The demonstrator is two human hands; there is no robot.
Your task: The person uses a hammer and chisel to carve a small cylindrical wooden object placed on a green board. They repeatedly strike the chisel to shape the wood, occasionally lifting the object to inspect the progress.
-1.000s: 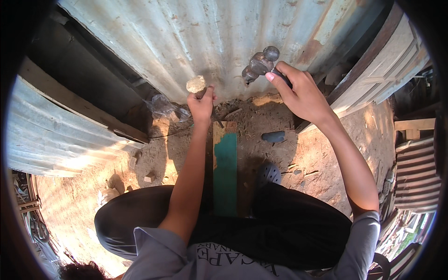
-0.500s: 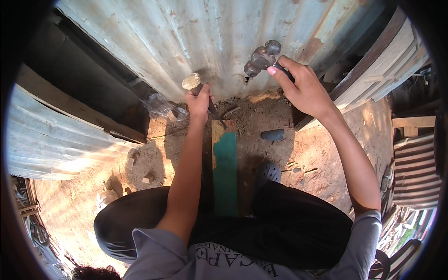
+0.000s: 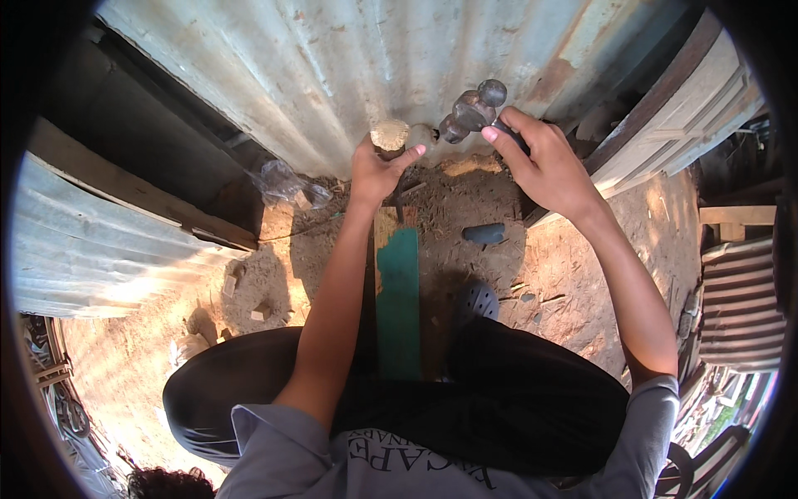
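Note:
My left hand (image 3: 376,175) is closed round a chisel (image 3: 389,134) with a pale, battered round handle end facing up. Its thumb sticks out to the right, and the narrow dark blade points down at the far end of a wooden board (image 3: 398,303). Green paint covers most of that board, with bare wood at the far end. In my right hand (image 3: 540,158) is a ball-peen hammer (image 3: 474,110), held near its head, raised to the right of the chisel and apart from it. Most of the hammer's handle is hidden by the hand.
A corrugated metal sheet (image 3: 332,75) stands just beyond my hands. On the dirt floor lie a dark flat piece (image 3: 484,234), a clear plastic bag (image 3: 287,185) and small wood bits (image 3: 261,312). My clog (image 3: 480,301) is right of the board.
My left hand has shifted right and the chisel has swung more upright, its thumb now stretched out. The hammer has moved slightly right and nearer to me.

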